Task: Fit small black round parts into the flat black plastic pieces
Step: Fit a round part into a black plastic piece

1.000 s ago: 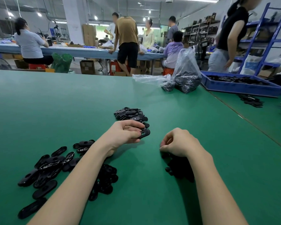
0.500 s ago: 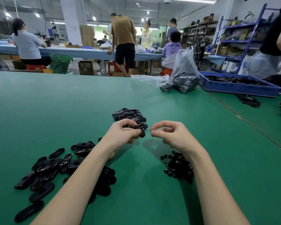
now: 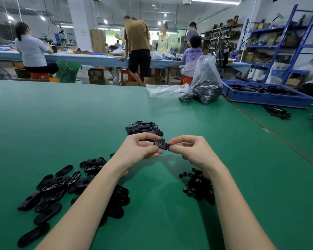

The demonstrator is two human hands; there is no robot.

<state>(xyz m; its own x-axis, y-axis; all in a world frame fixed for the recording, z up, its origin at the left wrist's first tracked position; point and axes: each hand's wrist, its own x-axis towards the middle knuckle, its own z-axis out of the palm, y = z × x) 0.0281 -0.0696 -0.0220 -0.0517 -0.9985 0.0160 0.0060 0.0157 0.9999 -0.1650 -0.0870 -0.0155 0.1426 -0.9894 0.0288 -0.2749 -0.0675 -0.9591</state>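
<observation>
Down to the left of the left hand (image 3: pixel 140 148), a pile of flat pieces (image 3: pixel 51 188) lies spread on the green worktop (image 3: pixel 61 123). There are too many, one on top of another, to count; well over ten show. Part of the pile is hidden under the left arm.

The left hand is held up over the worktop. Its thumb and fingers are curled and pinch one flat piece (image 3: pixel 160 143). That piece sticks out to the right, in the gap between the two hands.

Just behind the hands sits a second, smaller heap (image 3: pixel 144 127) of flat pieces. They overlap too much to count.

The right hand (image 3: pixel 187 150) is also up, with its fingers curled. Its fingertips (image 3: pixel 172 145) touch the right end of the held piece. They seem to pinch something small and black there, but it is too small to tell what.

Below the right hand, by the right wrist, is a heap of round parts (image 3: pixel 197 184). There are too many to count.

Far behind the right hand stand two clear bags (image 3: pixel 205 82) with black things inside. To the right of them is one blue tray (image 3: pixel 267 97).
</observation>
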